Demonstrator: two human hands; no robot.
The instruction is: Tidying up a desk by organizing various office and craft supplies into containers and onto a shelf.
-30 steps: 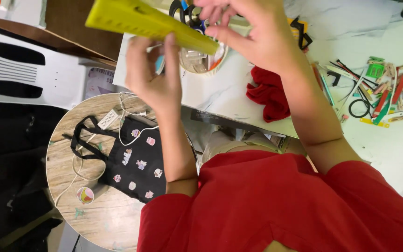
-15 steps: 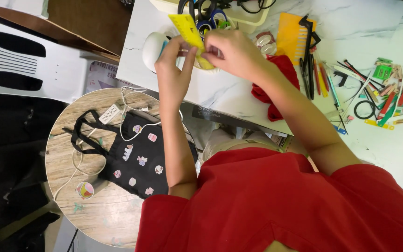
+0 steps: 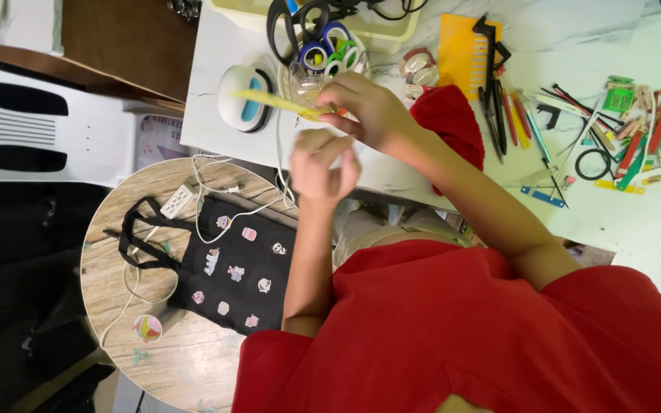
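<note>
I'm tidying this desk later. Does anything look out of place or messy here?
Yes. A jumble of clothespins and sticks lies scattered at the right of the white desk, and a red cloth sits crumpled near the edge. The right hand holds a yellow ruler; the left hand is free. Nothing looks spilled or broken.

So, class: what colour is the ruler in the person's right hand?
Yellow: the ruler in the right hand shows in the head view.

White marble-look table (image 3: 392, 164) with red cloth (image 3: 453, 122), orange comb (image 3: 460, 53), scattered clothespins (image 3: 652, 138).
</note>
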